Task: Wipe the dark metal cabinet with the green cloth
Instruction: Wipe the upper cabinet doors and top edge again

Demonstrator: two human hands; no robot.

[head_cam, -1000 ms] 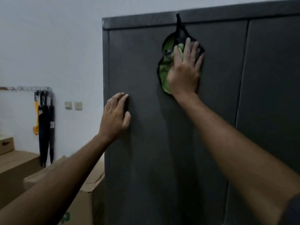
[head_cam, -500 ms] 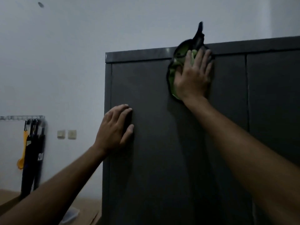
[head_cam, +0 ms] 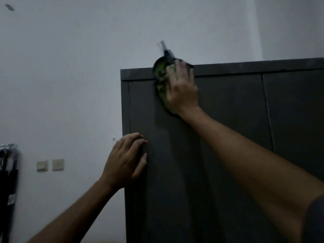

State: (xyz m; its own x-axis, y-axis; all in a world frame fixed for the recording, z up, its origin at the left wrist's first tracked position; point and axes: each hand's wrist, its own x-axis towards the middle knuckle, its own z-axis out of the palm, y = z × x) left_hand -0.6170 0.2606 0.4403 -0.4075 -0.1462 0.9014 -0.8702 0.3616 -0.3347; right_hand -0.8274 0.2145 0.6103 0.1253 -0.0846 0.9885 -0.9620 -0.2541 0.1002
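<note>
Pale wall is backing the dark metal cabinet (head_cam: 219,137), where the right hand (head_cam: 182,92) is pressing the soft, light green cloth (head_cam: 162,79) flat-fingered at upper centre, palm-held to resist bunching, while the left hand (head_cam: 126,160) is bracing loosely spread lower left

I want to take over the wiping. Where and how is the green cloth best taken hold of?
Probably the green cloth's exposed left edge, approached from the left. The right hand presses flat over its right part against the cabinet, so only the left side and the dark tail above the top edge are free for a pinch grip.
</note>
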